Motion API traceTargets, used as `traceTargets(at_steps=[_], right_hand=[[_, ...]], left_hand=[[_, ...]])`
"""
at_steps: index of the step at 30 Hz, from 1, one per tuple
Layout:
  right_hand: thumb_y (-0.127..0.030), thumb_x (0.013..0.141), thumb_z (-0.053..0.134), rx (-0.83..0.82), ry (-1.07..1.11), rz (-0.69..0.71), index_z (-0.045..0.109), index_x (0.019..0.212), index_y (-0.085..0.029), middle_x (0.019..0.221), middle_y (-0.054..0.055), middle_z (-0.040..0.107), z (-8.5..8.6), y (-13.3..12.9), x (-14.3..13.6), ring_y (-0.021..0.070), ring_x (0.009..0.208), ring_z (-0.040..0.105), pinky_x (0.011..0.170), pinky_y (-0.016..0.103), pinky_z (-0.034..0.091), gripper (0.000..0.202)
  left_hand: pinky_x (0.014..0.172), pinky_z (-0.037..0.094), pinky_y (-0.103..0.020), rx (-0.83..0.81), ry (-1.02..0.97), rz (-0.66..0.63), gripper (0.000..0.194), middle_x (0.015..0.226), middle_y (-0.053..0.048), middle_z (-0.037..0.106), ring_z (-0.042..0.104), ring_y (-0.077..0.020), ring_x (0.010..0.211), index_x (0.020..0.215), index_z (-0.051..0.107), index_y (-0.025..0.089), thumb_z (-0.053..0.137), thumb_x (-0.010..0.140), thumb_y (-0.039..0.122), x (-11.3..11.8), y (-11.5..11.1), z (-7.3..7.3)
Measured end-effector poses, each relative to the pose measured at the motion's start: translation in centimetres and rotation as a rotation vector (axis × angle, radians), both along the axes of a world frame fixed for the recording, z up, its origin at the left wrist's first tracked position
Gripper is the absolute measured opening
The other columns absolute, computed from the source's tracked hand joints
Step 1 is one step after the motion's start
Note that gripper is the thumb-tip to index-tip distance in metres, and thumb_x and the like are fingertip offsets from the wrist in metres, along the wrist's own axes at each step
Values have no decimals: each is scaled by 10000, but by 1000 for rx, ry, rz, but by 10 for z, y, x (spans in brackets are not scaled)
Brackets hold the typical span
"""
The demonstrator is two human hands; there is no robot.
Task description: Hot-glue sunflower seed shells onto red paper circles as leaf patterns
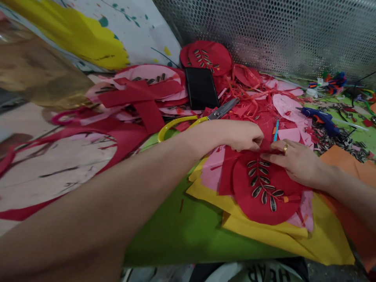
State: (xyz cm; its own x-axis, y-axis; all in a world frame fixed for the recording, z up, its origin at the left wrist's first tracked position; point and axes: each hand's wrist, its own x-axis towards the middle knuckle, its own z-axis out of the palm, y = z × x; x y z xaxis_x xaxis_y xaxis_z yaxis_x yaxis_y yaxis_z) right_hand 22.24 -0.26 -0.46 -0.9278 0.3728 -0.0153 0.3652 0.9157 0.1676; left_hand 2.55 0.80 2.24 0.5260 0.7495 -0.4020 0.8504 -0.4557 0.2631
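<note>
A round red paper piece lies on pink and yellow paper, with seed shells set like leaves along a curved stem. At its upper edge is my left hand, its fingers curled together; whatever they pinch is too small to name. My right hand, with a ring on one finger, rests on the piece's upper right, fingers apart. Just above my right hand a thin blue stick stands out. Yellow-handled scissors lie partly open behind my left forearm.
A black phone lies among red scraps, beside another decorated red circle. To the right are a blue glue gun, scattered shells and orange paper. A perforated metal panel stands behind.
</note>
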Motion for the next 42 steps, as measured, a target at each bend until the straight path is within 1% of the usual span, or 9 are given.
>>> traceTargets(at_steps=[7, 12, 23, 27, 31, 35, 37, 41, 42], right_hand=[[-49, 812, 407, -69, 23, 1, 561, 1243, -324, 1085, 82, 589, -1, 0, -1, 201, 909, 537, 738, 342, 472, 534], [-48, 817, 406, -74, 46, 8, 562, 1244, -321, 1088, 88, 591, -4, 1, 0, 209, 919, 531, 733, 348, 477, 531], [-66, 847, 386, -74, 61, 31, 538, 1269, -319, 1086, 94, 577, -7, 2, 1, 207, 907, 517, 726, 352, 467, 514], [-41, 832, 379, -59, 71, 43, 547, 1263, -300, 1072, 106, 576, -9, 2, 1, 219, 894, 511, 713, 359, 464, 530], [-24, 809, 389, -37, 84, 60, 547, 1261, -287, 1064, 103, 573, -10, 2, 2, 215, 882, 504, 712, 351, 456, 546], [-21, 801, 403, -18, 108, 77, 543, 1260, -282, 1078, 97, 568, -12, 3, 3, 205, 883, 503, 720, 343, 447, 546], [-15, 794, 408, -19, 115, 88, 531, 1269, -278, 1095, 99, 563, -13, 3, 4, 202, 885, 507, 724, 343, 446, 557], [3, 770, 424, -22, 114, 79, 539, 1251, -280, 1111, 89, 564, -15, 3, 3, 193, 895, 515, 733, 338, 447, 570], [5, 766, 429, -21, 115, 75, 550, 1237, -277, 1114, 88, 566, -15, 3, 3, 193, 903, 516, 741, 339, 448, 562]], left_hand=[[542, 333, -235, 3, -6, 8, 172, 713, -15, 646, 515, -123, 594, 806, 628, 177, 470, 782, 238, 0, 0, 0], [547, 344, -239, 17, 28, 14, 190, 749, -33, 657, 524, -133, 607, 831, 629, 163, 458, 797, 238, 3, -4, 4], [533, 338, -225, 82, 29, -9, 190, 797, -35, 671, 528, -123, 622, 855, 649, 156, 474, 792, 195, 4, -6, 5], [530, 337, -233, 101, 6, -29, 187, 724, -23, 657, 518, -121, 586, 818, 659, 156, 476, 791, 183, 6, -6, 4], [571, 372, -238, 163, -22, 38, 178, 784, -29, 671, 564, -139, 654, 895, 650, 154, 521, 783, 205, 3, -8, 0], [749, 427, -257, 367, -73, 142, 258, 959, -42, 664, 600, -159, 871, 997, 634, 158, 464, 804, 147, -6, -26, -2], [794, 430, -265, 459, -67, 135, 313, 1033, -38, 637, 596, -153, 926, 1011, 643, 185, 418, 809, 103, -11, -41, -4], [619, 434, -252, 523, 14, 13, 372, 1101, -40, 595, 606, -173, 907, 1073, 637, 250, 382, 839, 112, -14, -65, -16], [580, 421, -245, 538, 24, -9, 360, 1061, -39, 602, 610, -169, 863, 1045, 649, 254, 389, 838, 117, -14, -68, -19]])
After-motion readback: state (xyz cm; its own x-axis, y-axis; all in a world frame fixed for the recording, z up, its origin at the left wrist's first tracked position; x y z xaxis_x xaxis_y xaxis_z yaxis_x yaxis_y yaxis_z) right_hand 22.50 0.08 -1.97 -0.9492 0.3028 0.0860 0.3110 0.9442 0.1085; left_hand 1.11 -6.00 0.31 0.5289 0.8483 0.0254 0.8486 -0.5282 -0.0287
